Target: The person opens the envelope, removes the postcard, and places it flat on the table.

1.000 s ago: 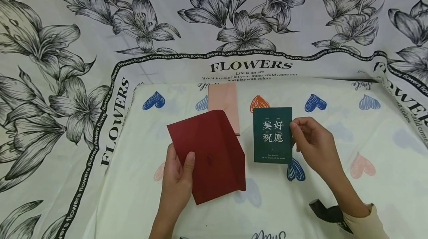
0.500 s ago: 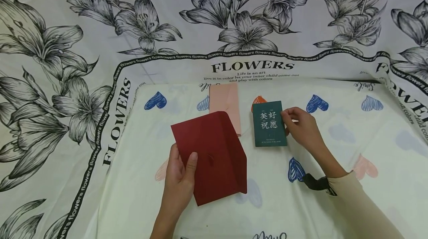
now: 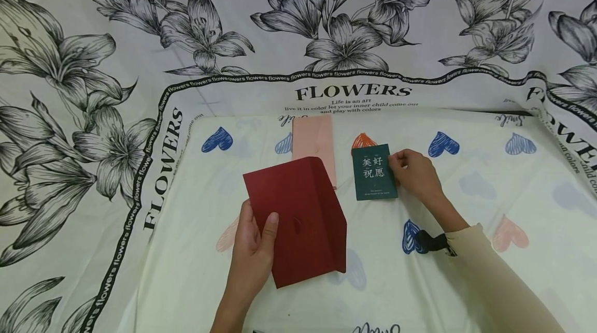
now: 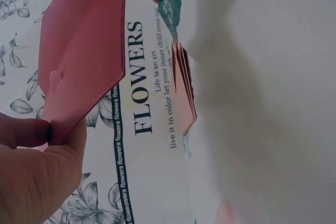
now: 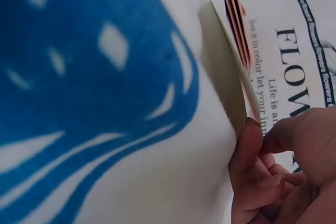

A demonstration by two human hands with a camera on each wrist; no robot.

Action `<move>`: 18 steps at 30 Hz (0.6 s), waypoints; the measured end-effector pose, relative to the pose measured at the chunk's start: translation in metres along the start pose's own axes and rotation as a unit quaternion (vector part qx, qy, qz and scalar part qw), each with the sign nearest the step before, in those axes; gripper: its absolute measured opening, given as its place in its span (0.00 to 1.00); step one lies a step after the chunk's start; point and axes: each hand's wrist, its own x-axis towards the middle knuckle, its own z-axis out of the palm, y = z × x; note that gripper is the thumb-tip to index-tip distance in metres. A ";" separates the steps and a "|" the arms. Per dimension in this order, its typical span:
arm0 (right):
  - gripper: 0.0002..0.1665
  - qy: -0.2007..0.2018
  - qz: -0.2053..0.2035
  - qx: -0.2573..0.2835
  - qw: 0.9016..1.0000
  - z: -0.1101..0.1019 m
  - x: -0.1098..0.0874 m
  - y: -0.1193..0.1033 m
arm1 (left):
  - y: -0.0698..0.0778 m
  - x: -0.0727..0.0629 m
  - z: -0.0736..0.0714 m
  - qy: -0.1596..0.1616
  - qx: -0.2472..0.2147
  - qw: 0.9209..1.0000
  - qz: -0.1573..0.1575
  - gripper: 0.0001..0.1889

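Observation:
My left hand (image 3: 254,252) holds a dark red envelope (image 3: 296,224), thumb on its face and fingers behind; its pointed flap stands out on the right side. In the left wrist view the thumb and a finger pinch the envelope (image 4: 84,51) at one corner. My right hand (image 3: 416,172) pinches a small dark green card (image 3: 374,177) by its right edge, white Chinese characters facing up. From the right wrist the card's pale back (image 5: 223,61) shows close above the cloth; whether it touches, I cannot tell. Behind the red envelope lies a pink envelope stack (image 3: 313,139).
A pale cloth (image 3: 182,271) printed with hearts covers the table. Beyond it hangs or lies a white fabric (image 3: 275,95) with black flowers and lettering. A dark strap-like piece (image 3: 431,241) sticks out at the right sleeve (image 3: 485,265).
My right hand has carried the green card away from me and slightly left, lower toward the cloth. The left hand with the red envelope has barely shifted.

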 end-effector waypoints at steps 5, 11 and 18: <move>0.24 -0.005 0.005 -0.018 1.000 0.001 0.001 -0.002 | 0.000 -0.001 0.002 0.000 0.004 1.000 -0.004 0.23; 0.23 -0.016 0.002 -0.049 0.999 0.000 0.000 -0.001 | 0.001 -0.002 0.001 -0.002 0.007 1.000 0.002 0.23; 0.23 -0.018 -0.005 -0.059 0.998 -0.002 -0.004 -0.004 | 0.001 -0.002 0.002 -0.005 -0.002 1.000 -0.002 0.23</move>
